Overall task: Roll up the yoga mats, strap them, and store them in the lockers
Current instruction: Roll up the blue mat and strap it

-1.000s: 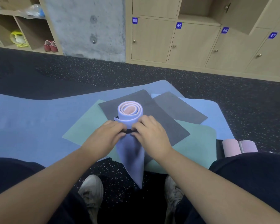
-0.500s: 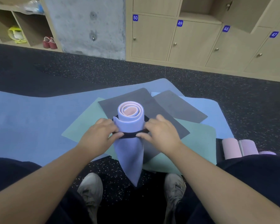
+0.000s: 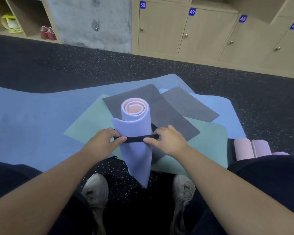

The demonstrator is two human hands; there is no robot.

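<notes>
Rolled mat (image 3: 134,131) upright; both hands pinch black strap (image 3: 136,139).

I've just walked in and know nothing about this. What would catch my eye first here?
Dead centre, a rolled lavender mat with a pink core stands on end, and the left hand and right hand pinch a black strap across its front. Behind, numbered wooden lockers line the wall.

dim, even indoor light with soft shadows, slight overall blur (wide-angle bending toward the edges).
</notes>
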